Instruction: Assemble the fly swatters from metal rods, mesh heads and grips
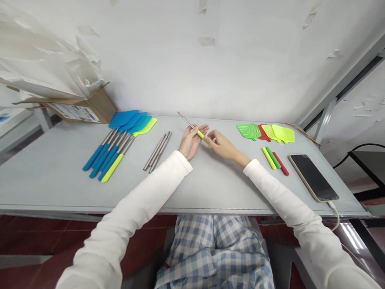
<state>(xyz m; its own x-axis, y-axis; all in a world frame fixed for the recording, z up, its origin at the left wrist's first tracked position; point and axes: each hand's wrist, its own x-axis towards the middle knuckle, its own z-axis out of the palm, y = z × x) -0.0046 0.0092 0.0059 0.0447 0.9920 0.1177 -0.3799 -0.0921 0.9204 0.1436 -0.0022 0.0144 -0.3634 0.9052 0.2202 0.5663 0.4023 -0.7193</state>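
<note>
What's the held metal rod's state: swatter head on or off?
Off: the metal rod extends past the left hand to a bare tip.

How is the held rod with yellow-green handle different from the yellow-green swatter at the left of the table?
The held rod shows a bare metal tip; the swatter ends in a flat yellow-green head.
The swatter lies on the table; the held rod does not.
The held rod's bare tip points far left, the swatter's head far right.
Both have a metal shaft and yellow-green handle.
</note>
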